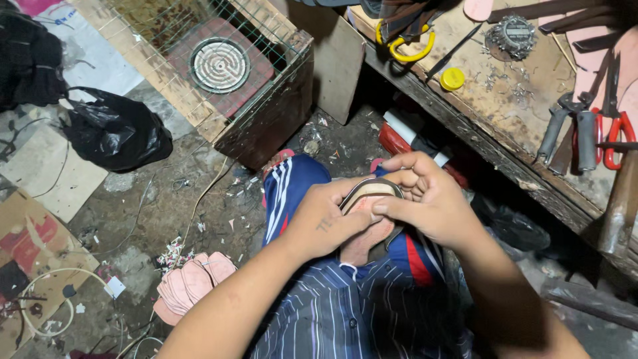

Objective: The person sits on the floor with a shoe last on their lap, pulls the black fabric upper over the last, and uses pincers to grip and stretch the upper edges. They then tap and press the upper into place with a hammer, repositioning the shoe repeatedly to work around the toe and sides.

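Cluttered workshop floor below, bench [505, 100] to the right. Both hands hold a shoe sole [369, 219] steady on the lap: left hand [330, 226] grips its side, right hand [425, 203] fingers [389, 209] pressed together on its upper edge.

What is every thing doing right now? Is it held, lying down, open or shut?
Left hand: pressing on the shoe sole.
Right hand: gripping the sole's rim.
Shoe sole: held on the lap, pink side up.
Pink insoles: stacked on the floor.
Black bag: crumpled, lying on the floor.
Yellow cap: lying on the bench.
Pliers: lying on the bench.
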